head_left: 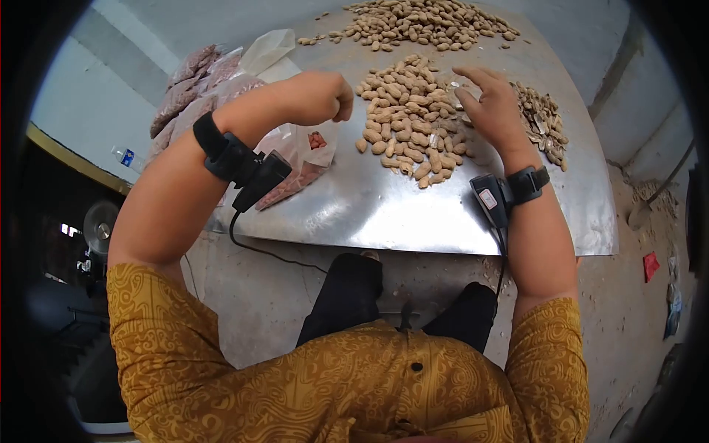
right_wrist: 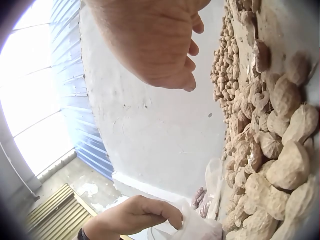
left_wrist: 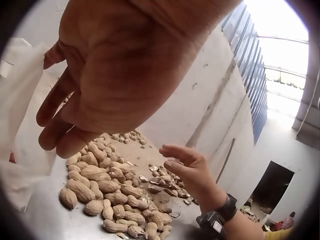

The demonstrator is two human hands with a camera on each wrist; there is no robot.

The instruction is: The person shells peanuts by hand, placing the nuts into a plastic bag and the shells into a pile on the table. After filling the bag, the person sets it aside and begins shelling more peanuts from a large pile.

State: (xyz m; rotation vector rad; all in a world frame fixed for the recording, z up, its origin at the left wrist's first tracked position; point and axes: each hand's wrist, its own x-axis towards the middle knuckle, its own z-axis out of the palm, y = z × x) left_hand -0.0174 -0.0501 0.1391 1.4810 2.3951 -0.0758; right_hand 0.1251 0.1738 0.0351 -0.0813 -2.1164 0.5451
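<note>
My left hand (head_left: 314,97) hovers beside an opened clear plastic bag (head_left: 326,156), its fingers loosely bent downward and holding nothing. Reddish shelled peanut kernels (head_left: 316,140) show through the bag's mouth. In the left wrist view the thumb overlaps the whitish edge of the bag (left_wrist: 25,100). A heap of unshelled peanuts (head_left: 410,111) lies between both hands on the metal table (head_left: 354,214). Over the heap's right side is my right hand (head_left: 491,107), thumb and forefinger apart, nothing between them. Broken shells (head_left: 543,122) are piled just right of that hand.
A larger peanut pile (head_left: 428,22) covers the table's far end. Stacked bags of kernels (head_left: 188,88) line the left side. A labelled plastic bottle (head_left: 127,156) and a fan (head_left: 100,227) are farther left. To the right, a shovel (head_left: 641,213) leans above the floor.
</note>
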